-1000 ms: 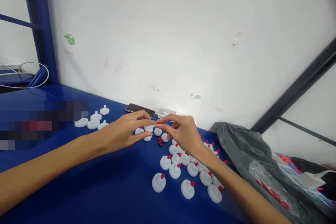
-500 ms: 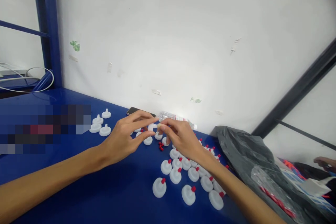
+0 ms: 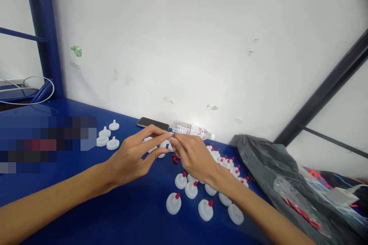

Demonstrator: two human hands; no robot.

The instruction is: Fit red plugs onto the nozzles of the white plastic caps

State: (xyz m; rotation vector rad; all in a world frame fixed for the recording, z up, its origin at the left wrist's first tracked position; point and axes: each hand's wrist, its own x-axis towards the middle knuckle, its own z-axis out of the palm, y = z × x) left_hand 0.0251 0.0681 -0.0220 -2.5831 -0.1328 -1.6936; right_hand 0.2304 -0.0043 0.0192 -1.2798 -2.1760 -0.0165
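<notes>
My left hand (image 3: pixel 138 153) holds a white plastic cap (image 3: pixel 163 145) between its thumb and fingers, near the middle of the view. Against the cap's narrow end, my right hand (image 3: pixel 192 153) is pinched; anything between its fingertips is hidden. Small red tips (image 3: pixel 175 159) lie on the table just below the hands. Several white caps with red tips (image 3: pixel 206 209) spread beneath and beyond my right forearm. On the left stand several white caps without red tips (image 3: pixel 113 143).
A phone (image 3: pixel 152 123) and a clear bottle (image 3: pixel 192 130) lie along the wall on the blue table (image 3: pixel 115 206). Grey plastic sheeting (image 3: pixel 258 172) covers the right side, with a clear bag of red pieces (image 3: pixel 301 212) on it.
My right hand has turned and its fingers have closed in at the cap's narrow end. The view has shifted slightly. The person's hand at the far right edge is no longer visible.
</notes>
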